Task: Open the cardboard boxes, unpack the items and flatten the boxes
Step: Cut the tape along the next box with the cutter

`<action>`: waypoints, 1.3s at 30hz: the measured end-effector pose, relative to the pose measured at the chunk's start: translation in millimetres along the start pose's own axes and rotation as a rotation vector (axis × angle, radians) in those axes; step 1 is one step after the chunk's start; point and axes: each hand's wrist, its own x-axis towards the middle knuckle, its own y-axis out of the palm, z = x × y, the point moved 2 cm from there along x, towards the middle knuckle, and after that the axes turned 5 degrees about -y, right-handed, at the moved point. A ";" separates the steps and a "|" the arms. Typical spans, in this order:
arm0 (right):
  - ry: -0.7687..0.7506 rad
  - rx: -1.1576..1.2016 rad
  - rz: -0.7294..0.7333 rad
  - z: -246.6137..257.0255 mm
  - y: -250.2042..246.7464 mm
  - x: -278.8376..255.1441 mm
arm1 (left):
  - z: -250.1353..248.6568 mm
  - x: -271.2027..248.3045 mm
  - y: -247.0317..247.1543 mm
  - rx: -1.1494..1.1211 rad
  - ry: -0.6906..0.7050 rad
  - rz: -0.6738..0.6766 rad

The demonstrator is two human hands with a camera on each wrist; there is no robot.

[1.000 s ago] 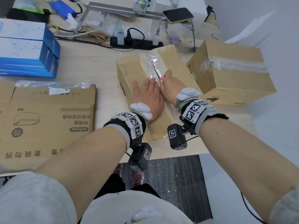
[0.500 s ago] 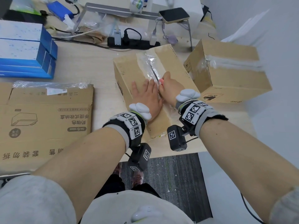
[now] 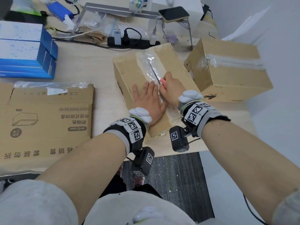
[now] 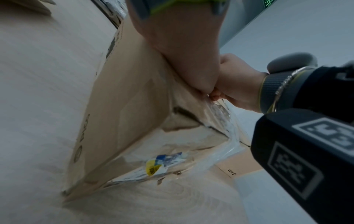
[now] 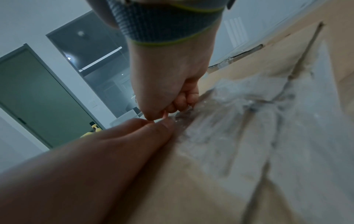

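Two cardboard boxes stand on a pale wood table (image 3: 84,65) beside a grey-white wall. Near box (image 3: 129,73): left hand (image 3: 148,101) flat on its top, fingers straight, pressing. Right hand (image 3: 170,88), touching it, curls round a small pink tool (image 3: 162,82) at the taped centre seam (image 3: 151,65). Second box (image 3: 230,73) right, close to the table's edge. Flattened carton (image 3: 45,117) left; power strip (image 3: 129,42) farther back.

Matt cardboard box (image 3: 129,73) — glossy tape (image 3: 150,62)
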 end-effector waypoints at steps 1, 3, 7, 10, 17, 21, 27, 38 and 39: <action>0.006 -0.004 0.011 -0.5 -1.6 0.4 | -0.2 -0.3 0.3 -0.003 -0.002 0.002; 0.019 0.002 0.024 -1.2 -3.7 0.3 | 0.0 -0.9 -0.1 -0.006 -0.001 0.000; 0.022 0.002 0.027 0.1 -3.0 -1.1 | 1.2 0.4 1.3 0.004 0.001 0.007; 0.031 -0.009 0.025 -0.3 -2.9 -0.7 | 0.9 0.5 2.4 -0.017 -0.003 -0.005; 0.068 -0.025 0.058 -3.3 -1.8 -2.1 | -2.4 -0.5 -0.8 -0.020 -0.008 -0.001; 0.052 0.012 0.046 -6.2 -3.5 -6.9 | -6.8 -2.6 -5.5 0.044 -0.018 0.056; -0.001 0.028 0.012 -4.4 -5.6 -13.1 | -10.0 -9.9 -0.6 0.044 0.014 0.093; 0.021 0.072 0.007 -3.9 -8.8 -14.1 | -9.5 -10.1 -0.1 0.017 0.010 0.067; 0.027 0.077 0.007 -3.8 -8.9 -14.0 | -9.9 -10.1 -0.4 0.014 0.009 0.065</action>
